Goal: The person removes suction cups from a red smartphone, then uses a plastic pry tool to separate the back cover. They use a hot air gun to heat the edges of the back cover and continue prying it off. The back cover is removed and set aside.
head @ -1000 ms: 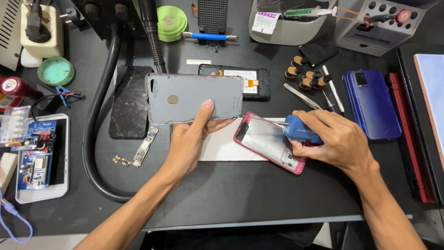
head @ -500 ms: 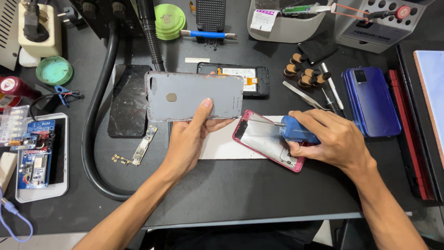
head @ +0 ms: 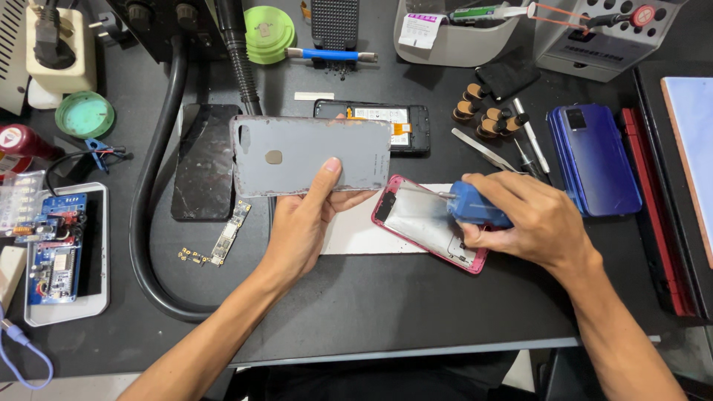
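Observation:
My left hand holds a grey phone back cover flat above the dark bench, thumb on its lower edge. My right hand grips a blue-handled tool whose metal tip rests on a pink-framed phone housing. That housing lies tilted on a white mat, just right of the grey cover. Part of the housing is hidden under my right hand.
A black phone frame with a battery lies behind the cover. A blue phone sits at right, tweezers and screwdrivers nearby. A cracked black screen, a small circuit board, a thick black hose and a white tray sit left.
Both hands stay nearly in place. The grey cover has shifted only slightly; the tool tip remains on the pink housing.

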`<state>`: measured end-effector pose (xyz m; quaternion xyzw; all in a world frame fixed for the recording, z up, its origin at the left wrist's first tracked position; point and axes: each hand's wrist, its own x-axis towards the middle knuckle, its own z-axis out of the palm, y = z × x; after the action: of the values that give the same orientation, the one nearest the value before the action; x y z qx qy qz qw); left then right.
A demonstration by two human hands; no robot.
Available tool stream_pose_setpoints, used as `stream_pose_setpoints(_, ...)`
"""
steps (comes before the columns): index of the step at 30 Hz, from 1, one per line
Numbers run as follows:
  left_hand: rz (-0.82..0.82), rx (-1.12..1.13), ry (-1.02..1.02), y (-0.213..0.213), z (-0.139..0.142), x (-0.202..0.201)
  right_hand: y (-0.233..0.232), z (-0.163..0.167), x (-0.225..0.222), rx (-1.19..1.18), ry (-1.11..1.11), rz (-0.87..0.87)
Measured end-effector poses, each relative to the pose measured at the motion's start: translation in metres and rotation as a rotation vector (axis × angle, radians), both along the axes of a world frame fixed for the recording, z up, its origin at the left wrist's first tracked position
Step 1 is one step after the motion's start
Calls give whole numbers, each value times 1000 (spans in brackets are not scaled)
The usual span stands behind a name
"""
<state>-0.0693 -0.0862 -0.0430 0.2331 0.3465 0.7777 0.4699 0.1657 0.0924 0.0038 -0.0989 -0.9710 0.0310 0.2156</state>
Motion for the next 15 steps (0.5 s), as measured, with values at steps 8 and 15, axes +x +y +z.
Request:
stream_pose_setpoints(8,6,-6,53,-2,8,0,-1,0,0,-8,-8,6)
stream_pose_setpoints(15,22,24,58,-2,9,0,3,0,2,12,2,14)
